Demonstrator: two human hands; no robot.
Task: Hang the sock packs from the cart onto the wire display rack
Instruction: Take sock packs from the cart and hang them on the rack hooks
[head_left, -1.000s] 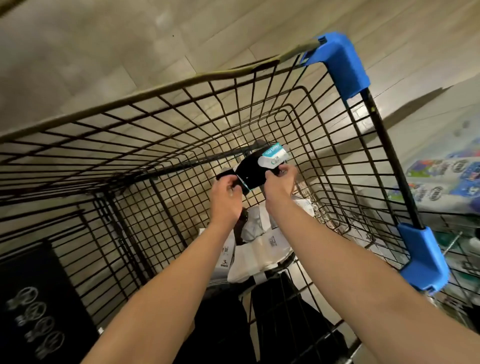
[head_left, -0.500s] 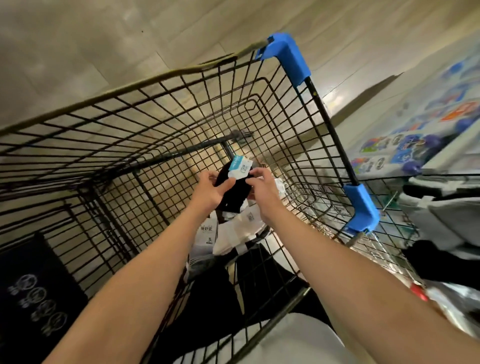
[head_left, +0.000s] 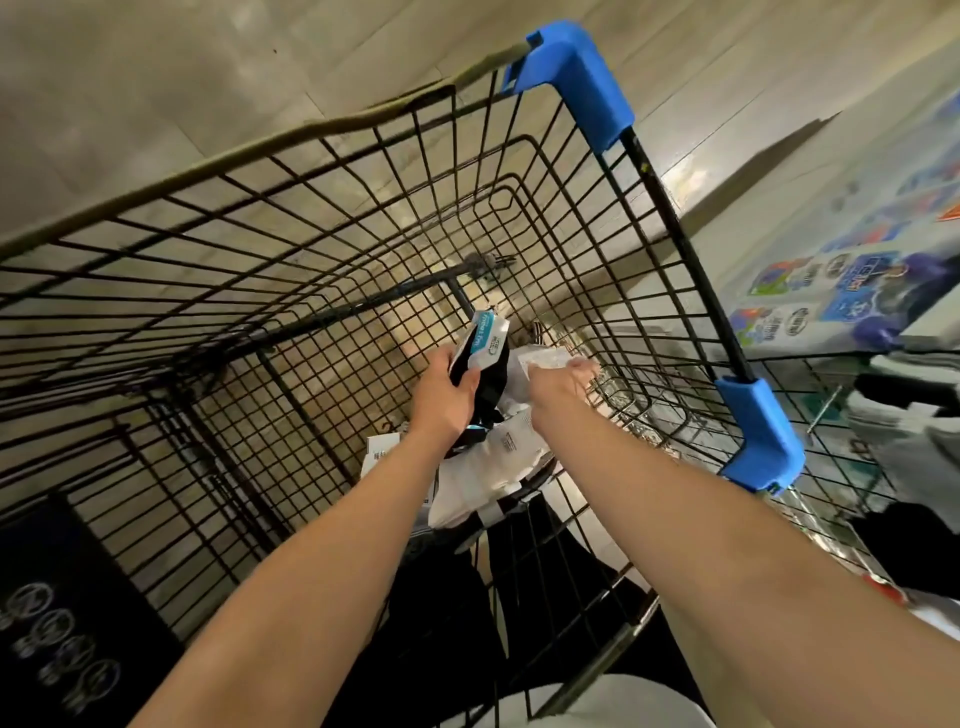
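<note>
Just then the two-handed hold broke up. A moment before, both hands had been on the black sock pack (head_left: 480, 384) down inside the cart (head_left: 311, 249). Now only the left hand (head_left: 444, 397) had it, thumb and fingers wrapped round its middle so that the white-and-teal label (head_left: 485, 340) stood up above the fist. The pack was lifted off the pile but sat low inside the basket.

The right hand (head_left: 558, 384) had let go and gone across to a white pack (head_left: 543, 358) just beside it. Its fingertips were on or over the plastic, but from where I stood I could not tell whether they had closed on it. More white packs (head_left: 493, 467) lay heaped on the cart floor beneath both wrists.

To my eye this meant one pack was secured and a second was being collected. Nothing from this load had yet gone to the wire display rack (head_left: 824, 410) off to the right, where grey socks (head_left: 904, 447) already hung.
</note>
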